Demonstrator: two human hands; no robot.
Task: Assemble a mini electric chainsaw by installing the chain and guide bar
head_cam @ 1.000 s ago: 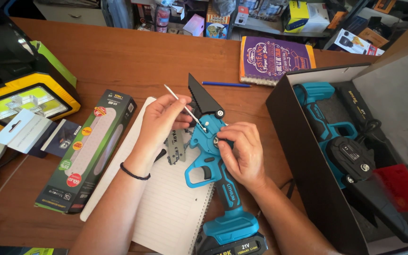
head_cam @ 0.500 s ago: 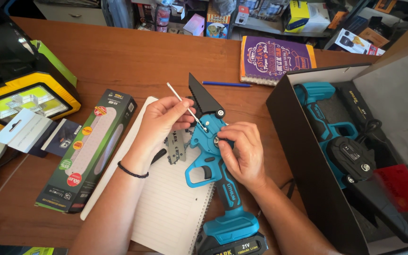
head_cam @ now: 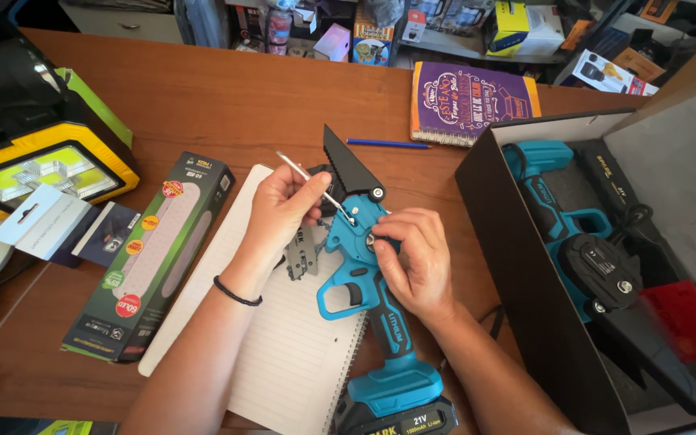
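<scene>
Your left hand pinches a thin metal rod; your right hand grips the blue cordless mini chainsaw, hiding its centre knob.

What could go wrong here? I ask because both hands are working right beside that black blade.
1. The battery looks mounted on the blue mini chainsaw; a bump on its trigger might start it while the right hand rests on the side cover.
2. The left hand pushes a thin metal tool at the saw's head; a slip could carry its fingers onto the blade.
3. The saw lies on a notebook, so it might slide.
</scene>
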